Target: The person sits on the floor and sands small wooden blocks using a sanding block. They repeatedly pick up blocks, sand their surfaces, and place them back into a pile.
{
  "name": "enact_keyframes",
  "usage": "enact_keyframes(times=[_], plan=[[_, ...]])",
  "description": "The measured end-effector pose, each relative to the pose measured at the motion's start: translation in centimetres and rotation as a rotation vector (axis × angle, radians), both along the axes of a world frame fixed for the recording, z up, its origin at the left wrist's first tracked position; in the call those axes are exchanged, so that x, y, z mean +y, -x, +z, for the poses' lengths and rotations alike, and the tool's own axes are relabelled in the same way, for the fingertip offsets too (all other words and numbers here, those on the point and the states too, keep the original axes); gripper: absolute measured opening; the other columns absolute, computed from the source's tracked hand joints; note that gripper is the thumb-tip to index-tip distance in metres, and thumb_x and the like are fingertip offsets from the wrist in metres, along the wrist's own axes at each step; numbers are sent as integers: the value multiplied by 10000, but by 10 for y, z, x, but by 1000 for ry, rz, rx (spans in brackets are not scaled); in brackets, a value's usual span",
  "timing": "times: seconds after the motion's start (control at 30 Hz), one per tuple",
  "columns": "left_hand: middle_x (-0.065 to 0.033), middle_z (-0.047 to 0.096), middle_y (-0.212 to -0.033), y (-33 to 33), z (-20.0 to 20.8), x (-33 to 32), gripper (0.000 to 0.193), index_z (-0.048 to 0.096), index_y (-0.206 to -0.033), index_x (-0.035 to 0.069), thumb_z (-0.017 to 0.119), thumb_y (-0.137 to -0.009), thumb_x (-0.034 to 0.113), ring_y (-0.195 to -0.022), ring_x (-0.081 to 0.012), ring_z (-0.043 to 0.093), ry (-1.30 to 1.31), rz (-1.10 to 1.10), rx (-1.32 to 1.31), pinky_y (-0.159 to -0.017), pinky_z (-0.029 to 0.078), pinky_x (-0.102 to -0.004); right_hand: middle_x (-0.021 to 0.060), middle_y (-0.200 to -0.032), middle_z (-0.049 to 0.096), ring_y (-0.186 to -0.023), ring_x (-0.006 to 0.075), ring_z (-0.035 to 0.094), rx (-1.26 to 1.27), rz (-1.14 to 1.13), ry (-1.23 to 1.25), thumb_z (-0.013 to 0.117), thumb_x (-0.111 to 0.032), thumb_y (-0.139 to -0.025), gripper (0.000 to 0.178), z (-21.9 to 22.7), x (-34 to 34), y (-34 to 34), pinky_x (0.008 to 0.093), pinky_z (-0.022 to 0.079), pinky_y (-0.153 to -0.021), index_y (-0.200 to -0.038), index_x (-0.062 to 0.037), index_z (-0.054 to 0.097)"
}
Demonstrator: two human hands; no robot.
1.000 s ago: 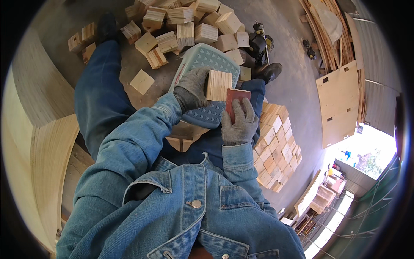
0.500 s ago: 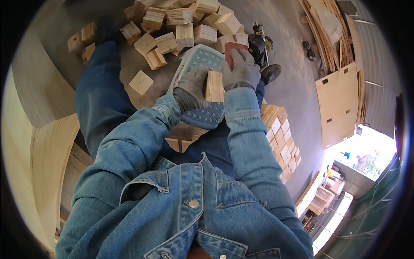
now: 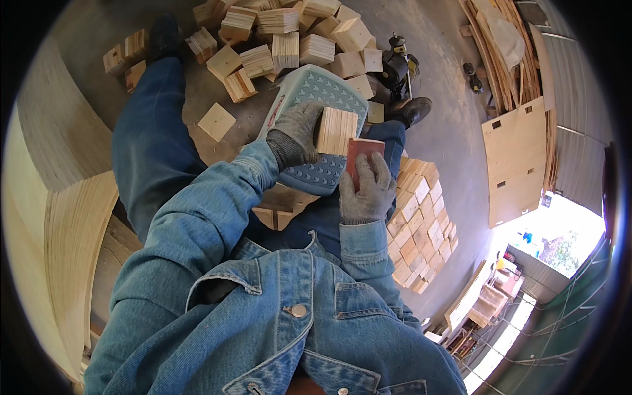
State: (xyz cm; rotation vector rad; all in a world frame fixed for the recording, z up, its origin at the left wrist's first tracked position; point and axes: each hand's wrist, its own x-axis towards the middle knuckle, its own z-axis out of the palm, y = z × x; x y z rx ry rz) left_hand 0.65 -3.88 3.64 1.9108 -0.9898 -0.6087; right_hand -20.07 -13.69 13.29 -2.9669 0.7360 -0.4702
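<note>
In a grey glove, my left hand point(image 3: 296, 133) is closed on the left side of a square plywood block point(image 3: 338, 130), whose layered edges face up. The block is held over a grey-blue plastic stool point(image 3: 329, 87) with a raised pattern on its top. My right hand point(image 3: 367, 193), gloved too, grips a flat reddish-brown sanding block point(image 3: 366, 149) with the fingers laid over its face. This sanding block is at the near right corner of the plywood block; whether they touch I cannot tell.
Beyond the stool lies a loose heap of plywood blocks point(image 3: 276, 23). One block point(image 3: 216, 122) lies alone on the floor. By my right leg stands a neat stack of blocks point(image 3: 421, 227). A black and yellow tool point(image 3: 396, 66) is near my right shoe. Large curved plywood point(image 3: 66, 131) rises at left.
My right hand has pulled the sanding block back toward me, from beyond the plywood block to its near right corner. The plywood block has turned slightly, showing more of its layered side.
</note>
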Motion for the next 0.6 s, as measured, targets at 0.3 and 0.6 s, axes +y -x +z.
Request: enact_keyframes(times=[0.3,0.6], plan=[[-181,566,-1452,2,0,-3,1090,478,-1504,97,990,-560,284,-1389,-395,528,44,10,13,-1212,433,-445,55,-1493,583,-1183,420,620,220,-121,33,768,-378,-880,494,14,-53,-146,535,517,-997,-1361,-284,704],[-177,563,-1462,5,-8,-3,1130,466,-1523,96,994,-547,310,-1396,-394,525,31,18,6,-1229,415,-444,79,-1493,588,-1217,406,619,81,-69,-12,781,-382,-872,509,-2,-50,-97,526,510,-1034,-1356,-242,715]])
